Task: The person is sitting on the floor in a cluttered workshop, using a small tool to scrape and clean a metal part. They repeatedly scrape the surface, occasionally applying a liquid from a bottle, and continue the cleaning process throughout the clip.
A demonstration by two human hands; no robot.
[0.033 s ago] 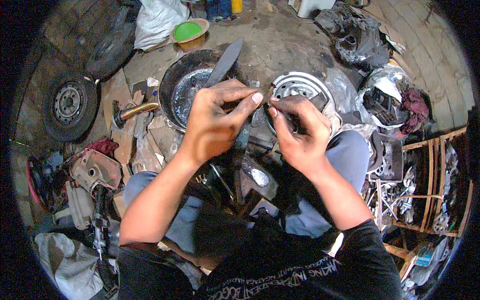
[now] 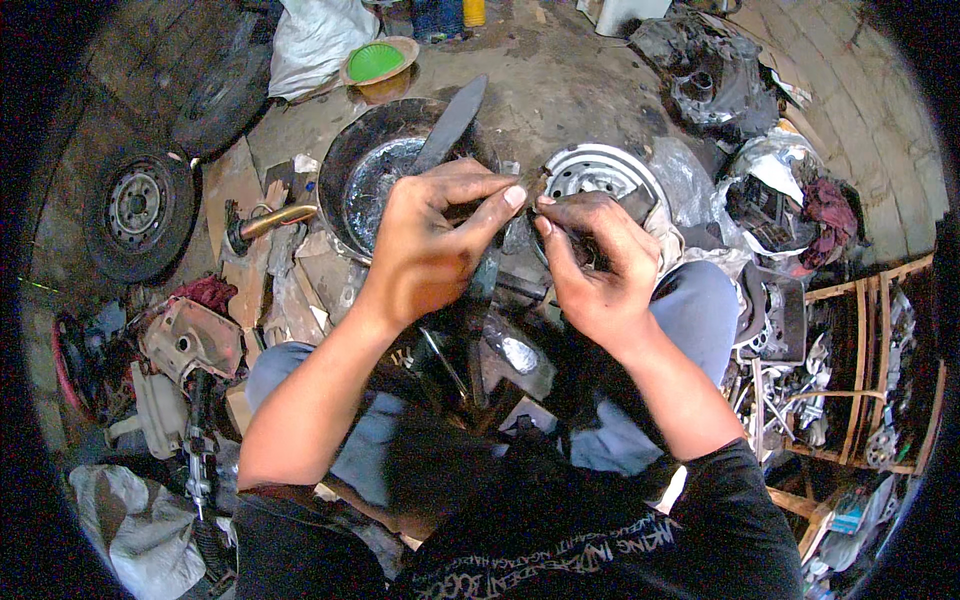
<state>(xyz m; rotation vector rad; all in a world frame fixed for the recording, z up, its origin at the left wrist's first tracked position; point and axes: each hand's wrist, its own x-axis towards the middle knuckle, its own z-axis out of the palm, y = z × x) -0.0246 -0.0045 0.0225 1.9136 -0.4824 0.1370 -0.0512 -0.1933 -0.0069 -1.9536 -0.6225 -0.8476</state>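
My left hand [image 2: 435,235] is raised in front of me, thumb and forefinger pinched together. A grey, flat, pointed blade [image 2: 456,118] sticks up past its knuckles; the lower end is hidden, so I cannot tell whether the hand grips it. Close by on the right, my right hand [image 2: 612,262] also pinches with thumb and fingertips. Whatever lies in either pinch is too small to make out. The fingertips are dirty, and a narrow gap parts the two hands. Behind the left hand stands a round black pan [image 2: 338,160]. A whitish wheel rim [image 2: 592,160] lies behind the right.
A tyre on its rim [image 2: 180,215] leans at the left, near a brass-coloured tube [image 2: 280,221]. Farther back are a green bowl [image 2: 374,62] and a white sack [image 2: 318,45]. Metal parts [image 2: 195,338] and a wooden rack [image 2: 862,340] flank me.
The fingertips of my right hand have shifted very slightly. Otherwise the hands and the things around them look the same.
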